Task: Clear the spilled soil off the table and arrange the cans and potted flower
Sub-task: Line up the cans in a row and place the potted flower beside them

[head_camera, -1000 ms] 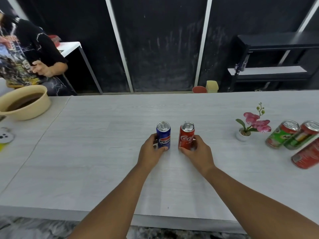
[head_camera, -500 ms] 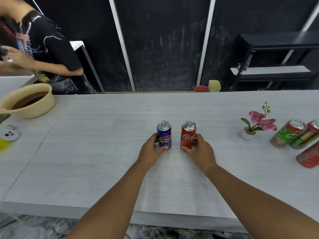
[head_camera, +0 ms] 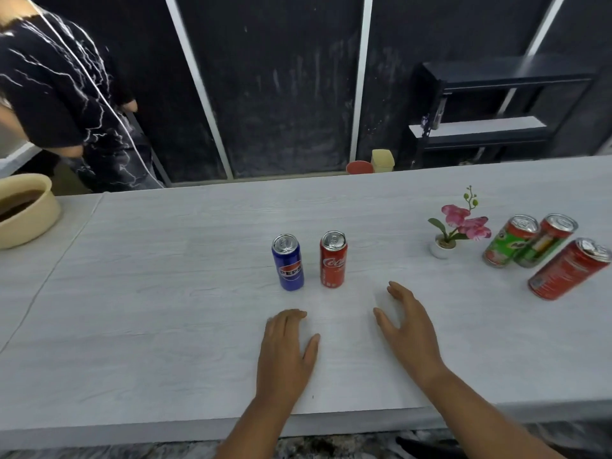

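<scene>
Both hands are empty and spread flat, palms down, over the near part of the pale wood-grain table (head_camera: 165, 293). The left hand (head_camera: 286, 352) lies with fingers together and thumb out, directly on the near side of the blue Pepsi can (head_camera: 288, 262), clear of it. The right hand (head_camera: 405, 329) sits a little farther forward with fingers loosely parted, and the red Coca-Cola can (head_camera: 333, 259) stands beyond it and off to its left, untouched. The two cans stand upright just beside each other near the middle of the table, a narrow gap between them. Well to the right, the potted flower (head_camera: 445, 241), pink blooms in a small white pot, stands upright. Just right of it two green cans (head_camera: 508, 241) press side by side, and a third red can (head_camera: 568, 270) stands nearer the table's right edge; all three look tilted in the wide-angle view. No soil is visible on the tabletop around the hands. At the far left a tan basin (head_camera: 29, 215) with dark contents sits on an adjoining surface. Behind it stands another person in a black patterned shirt (head_camera: 56, 94). The back wall is dark panels with pale frames; a red bowl (head_camera: 359, 167) and yellow container (head_camera: 383, 159) show past the table's far edge, next to a black shelf unit (head_camera: 496, 104).
</scene>
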The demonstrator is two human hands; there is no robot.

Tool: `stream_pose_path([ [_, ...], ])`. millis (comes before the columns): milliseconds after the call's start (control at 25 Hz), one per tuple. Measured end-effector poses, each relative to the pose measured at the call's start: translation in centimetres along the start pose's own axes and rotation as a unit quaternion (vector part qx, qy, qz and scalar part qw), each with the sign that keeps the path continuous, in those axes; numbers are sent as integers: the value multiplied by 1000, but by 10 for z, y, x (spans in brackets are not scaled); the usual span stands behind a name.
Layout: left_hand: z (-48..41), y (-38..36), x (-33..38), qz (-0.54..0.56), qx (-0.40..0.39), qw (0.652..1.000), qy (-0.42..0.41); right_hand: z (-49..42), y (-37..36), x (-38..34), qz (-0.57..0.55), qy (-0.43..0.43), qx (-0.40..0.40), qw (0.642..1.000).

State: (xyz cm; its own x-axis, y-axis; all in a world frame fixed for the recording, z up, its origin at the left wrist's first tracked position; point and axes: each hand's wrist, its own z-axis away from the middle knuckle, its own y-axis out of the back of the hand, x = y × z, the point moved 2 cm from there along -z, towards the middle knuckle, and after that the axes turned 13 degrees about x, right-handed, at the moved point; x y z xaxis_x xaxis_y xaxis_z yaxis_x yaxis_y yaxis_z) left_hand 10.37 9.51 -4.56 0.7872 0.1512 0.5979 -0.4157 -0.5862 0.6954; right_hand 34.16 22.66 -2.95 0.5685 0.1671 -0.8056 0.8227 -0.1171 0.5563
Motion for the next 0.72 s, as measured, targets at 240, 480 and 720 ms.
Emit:
stream_pose_path([
  [240,0,-58,70,50,-104,990,-76,7,64,44,17,-60,107,992],
  [480,-31,-139,172,155,-196,967,-52,-19,144,103,-12,-171,242,955],
  [720,-75,-218,249,187,-251,950,17,-72,192,148,-113,-243,309,913],
])
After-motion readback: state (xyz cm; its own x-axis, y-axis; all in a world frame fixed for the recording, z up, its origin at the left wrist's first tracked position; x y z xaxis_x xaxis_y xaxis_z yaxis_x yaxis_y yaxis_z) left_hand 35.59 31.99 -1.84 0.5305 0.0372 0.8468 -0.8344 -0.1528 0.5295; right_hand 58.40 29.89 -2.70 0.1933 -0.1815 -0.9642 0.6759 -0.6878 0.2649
